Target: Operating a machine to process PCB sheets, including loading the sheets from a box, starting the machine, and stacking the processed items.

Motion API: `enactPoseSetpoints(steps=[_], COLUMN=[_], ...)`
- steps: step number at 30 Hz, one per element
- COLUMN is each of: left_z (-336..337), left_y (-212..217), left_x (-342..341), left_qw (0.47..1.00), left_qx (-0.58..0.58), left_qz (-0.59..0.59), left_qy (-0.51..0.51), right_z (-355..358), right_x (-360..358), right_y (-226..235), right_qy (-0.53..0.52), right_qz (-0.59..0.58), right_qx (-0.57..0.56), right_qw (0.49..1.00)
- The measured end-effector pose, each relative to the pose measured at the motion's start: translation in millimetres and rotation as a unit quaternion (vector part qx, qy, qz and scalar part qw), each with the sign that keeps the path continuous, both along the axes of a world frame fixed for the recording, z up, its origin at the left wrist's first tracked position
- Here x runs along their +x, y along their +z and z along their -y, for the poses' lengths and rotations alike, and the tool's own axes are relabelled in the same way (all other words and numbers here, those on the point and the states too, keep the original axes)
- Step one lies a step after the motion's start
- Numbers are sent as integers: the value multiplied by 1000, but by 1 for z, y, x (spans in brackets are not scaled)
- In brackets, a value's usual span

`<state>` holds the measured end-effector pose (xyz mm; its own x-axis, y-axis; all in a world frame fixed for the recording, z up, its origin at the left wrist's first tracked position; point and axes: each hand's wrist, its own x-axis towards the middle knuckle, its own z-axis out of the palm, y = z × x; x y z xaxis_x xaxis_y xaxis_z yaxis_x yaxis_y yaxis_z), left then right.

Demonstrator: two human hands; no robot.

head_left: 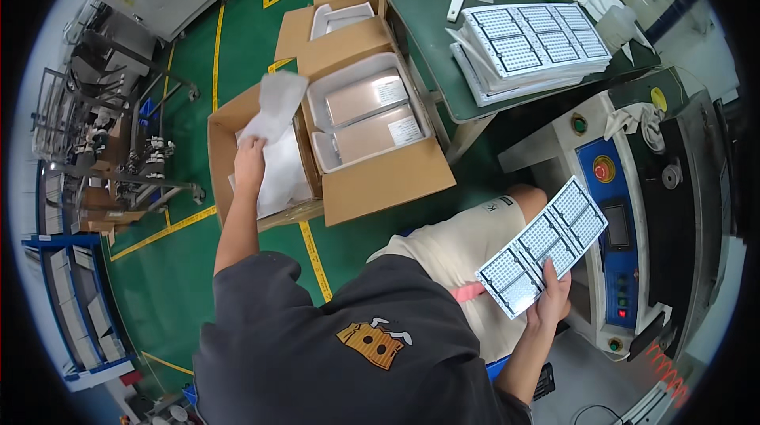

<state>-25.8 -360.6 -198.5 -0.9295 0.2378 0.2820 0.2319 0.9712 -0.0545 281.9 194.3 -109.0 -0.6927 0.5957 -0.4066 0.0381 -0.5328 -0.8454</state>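
At centre frame, an open cardboard box (372, 179) holds two white trays (368, 120). Left of it, the left hand (249, 157) pinches one white foam sheet (277, 104) above a second box (226, 128). At lower right, the right hand (552, 294) grips one perforated circuit panel (542, 244) beside the blue-fronted machine (625, 219). A stack of like panels (534, 45) lies on the green table (427, 5), upper right.

Lighting was even, bright, from overhead. Glare hit the trays in the open cardboard box (372, 120). Shadows were soft under the green bench (427, 21) edge. Heavy fisheye bend and black vignette showed at all 4 corners; centre was sharp, rim slightly soft.
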Motion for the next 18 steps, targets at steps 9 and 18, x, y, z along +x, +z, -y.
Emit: enactPoseSetpoints(steps=[9, 18], left_z=[32, -276], left_y=[-65, 104], left_x=[-17, 30], left_qw=[894, 813], left_qx=[-247, 427], left_qz=[336, 267], left_qy=[166, -292], right_z=[-2, 3], right_x=[19, 26], right_y=[1, 2], right_qy=[23, -87], right_qz=[-26, -50], right_qx=[29, 19], right_qw=[999, 995])
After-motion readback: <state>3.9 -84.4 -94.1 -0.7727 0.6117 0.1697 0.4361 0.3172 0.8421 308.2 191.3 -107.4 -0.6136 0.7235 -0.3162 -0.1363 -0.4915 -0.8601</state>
